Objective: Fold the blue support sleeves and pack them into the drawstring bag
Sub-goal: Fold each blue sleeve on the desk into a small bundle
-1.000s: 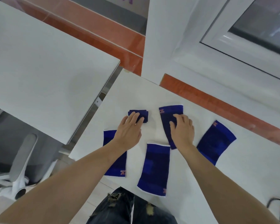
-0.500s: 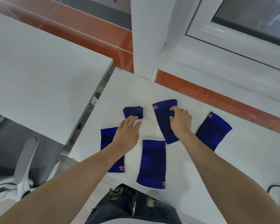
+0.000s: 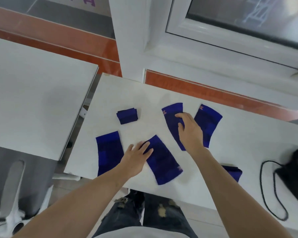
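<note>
Sleeves laid flat on the bench (image 3: 222, 169); both hands resting on fabric, nothing gripped.

From left to right: one flat sleeve (image 3: 108, 152) lies at the near left edge, with a folded sleeve (image 3: 127, 115) farther back. The left hand (image 3: 136, 158) rests with straight fingers on the near centre sleeve (image 3: 163, 162). The right hand (image 3: 190, 131) presses flat on the far centre sleeve (image 3: 173, 121); another sleeve (image 3: 207, 122) lies just beside it. A further blue piece (image 3: 232, 172) shows near the right forearm. The black drawstring bag (image 3: 294, 172) sits at the right edge. The knit appears soft, light and stretchy; take each sleeve at a short hem, pin the opposite end, then fold.
</note>
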`<state>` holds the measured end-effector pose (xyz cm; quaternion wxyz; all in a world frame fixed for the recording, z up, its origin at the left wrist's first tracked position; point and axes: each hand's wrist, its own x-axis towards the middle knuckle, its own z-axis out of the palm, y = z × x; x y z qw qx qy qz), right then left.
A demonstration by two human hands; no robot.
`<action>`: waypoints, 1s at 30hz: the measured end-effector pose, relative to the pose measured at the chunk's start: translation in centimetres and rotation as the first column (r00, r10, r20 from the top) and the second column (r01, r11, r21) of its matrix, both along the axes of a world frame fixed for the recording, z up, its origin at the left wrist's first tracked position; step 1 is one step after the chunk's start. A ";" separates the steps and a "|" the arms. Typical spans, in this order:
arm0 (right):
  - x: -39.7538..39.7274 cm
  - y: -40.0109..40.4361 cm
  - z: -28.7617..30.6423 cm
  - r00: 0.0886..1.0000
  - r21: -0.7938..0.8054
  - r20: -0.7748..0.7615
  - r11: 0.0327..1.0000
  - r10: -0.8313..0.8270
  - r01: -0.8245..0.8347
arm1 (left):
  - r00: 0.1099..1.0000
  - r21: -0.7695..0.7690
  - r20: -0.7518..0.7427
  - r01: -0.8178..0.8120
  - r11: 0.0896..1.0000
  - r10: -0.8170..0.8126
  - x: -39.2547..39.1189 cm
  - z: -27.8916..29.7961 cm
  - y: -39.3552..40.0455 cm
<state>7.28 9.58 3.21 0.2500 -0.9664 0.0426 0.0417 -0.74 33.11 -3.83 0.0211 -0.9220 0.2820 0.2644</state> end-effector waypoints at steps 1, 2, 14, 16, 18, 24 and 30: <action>-0.9 -0.4 0.3 1.000 0.020 0.002 0.999 -0.026 0.026 | 1.000 0.028 0.010 -0.016 0.999 0.016 -0.4 0.1 0.0; -1.7 -0.8 0.5 0.998 0.049 -0.003 0.997 -0.062 0.063 | 0.999 0.050 0.015 -0.032 0.998 0.031 -0.7 0.2 0.0; -7.9 -4.2 0.7 0.972 0.247 -0.039 0.941 -0.230 0.233 | 0.990 -0.041 -0.034 -0.136 0.990 0.135 -1.8 0.3 -3.0; -8.3 -4.4 0.7 0.970 0.287 -0.041 0.928 -0.238 0.240 | 0.988 0.001 -0.055 -0.143 0.990 0.143 -2.0 0.1 -3.5; -8.6 -4.4 0.4 0.967 0.334 -0.052 0.909 -0.248 0.251 | 0.989 -0.005 -0.058 -0.136 0.991 0.136 -2.3 0.2 -4.1; -9.4 -3.7 -0.1 0.923 0.523 -0.258 0.763 -0.284 0.381 | 0.798 -0.364 -0.326 -0.600 0.712 0.506 -2.8 1.2 -5.3; -10.5 -1.3 -1.1 0.922 0.658 -0.313 0.648 -0.228 0.384 | 0.314 -0.331 -0.850 -0.943 0.034 0.422 -3.1 3.1 -6.6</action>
